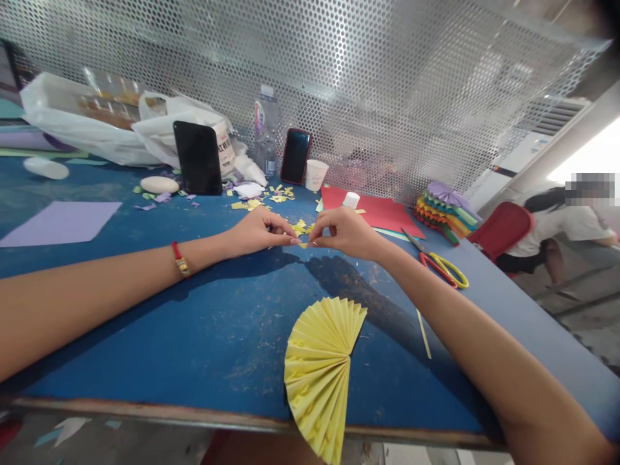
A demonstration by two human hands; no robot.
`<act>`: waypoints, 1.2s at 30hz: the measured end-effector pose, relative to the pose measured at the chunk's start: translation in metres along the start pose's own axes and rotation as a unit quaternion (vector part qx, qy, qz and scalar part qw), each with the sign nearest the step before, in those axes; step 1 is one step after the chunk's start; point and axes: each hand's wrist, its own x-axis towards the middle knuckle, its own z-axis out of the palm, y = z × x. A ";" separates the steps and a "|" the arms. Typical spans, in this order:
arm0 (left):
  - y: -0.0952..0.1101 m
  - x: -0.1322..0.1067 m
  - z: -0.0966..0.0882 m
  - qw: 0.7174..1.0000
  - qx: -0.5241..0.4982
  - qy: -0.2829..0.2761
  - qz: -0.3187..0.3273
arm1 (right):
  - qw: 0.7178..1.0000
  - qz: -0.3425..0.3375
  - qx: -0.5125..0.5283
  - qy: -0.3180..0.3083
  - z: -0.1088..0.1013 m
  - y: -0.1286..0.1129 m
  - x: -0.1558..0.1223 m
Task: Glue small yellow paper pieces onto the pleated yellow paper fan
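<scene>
Beyond the yellow fan (317, 368), both hands (252, 231) (345, 232) pinch a small yellow scrap (303, 245) between them.

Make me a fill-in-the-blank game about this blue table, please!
1. The pleated paper fan sticks out past the table's near ____.
2. The scissors have one red handle and one ____ handle.
3. Of the left hand and right hand, the one nearer the scissors is the ____.
4. The bracelet is on the ____ wrist.

Missing words: edge; yellow; right; left.
</scene>
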 end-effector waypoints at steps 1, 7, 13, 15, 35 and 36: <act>0.000 0.000 0.000 1.000 0.001 0.001 0.001 | 1.000 -0.002 0.002 0.000 0.000 0.000 0.000; 0.003 -0.002 -0.001 1.000 0.007 -0.006 -0.005 | 1.000 -0.011 0.021 0.006 -0.001 0.002 0.000; 0.019 0.005 -0.021 0.996 0.040 -0.079 0.008 | 0.997 -0.032 0.054 0.049 -0.023 -0.017 -0.013; 0.023 0.006 -0.024 0.988 0.062 -0.142 -0.013 | 0.996 -0.037 0.069 0.047 -0.027 -0.034 -0.027; 0.039 -0.054 0.024 0.974 -0.054 -0.221 -0.012 | 1.000 -0.005 -0.010 0.029 0.033 -0.099 -0.112; 0.039 -0.055 0.024 0.974 -0.053 -0.220 -0.014 | 1.000 0.003 -0.013 0.024 0.035 -0.100 -0.112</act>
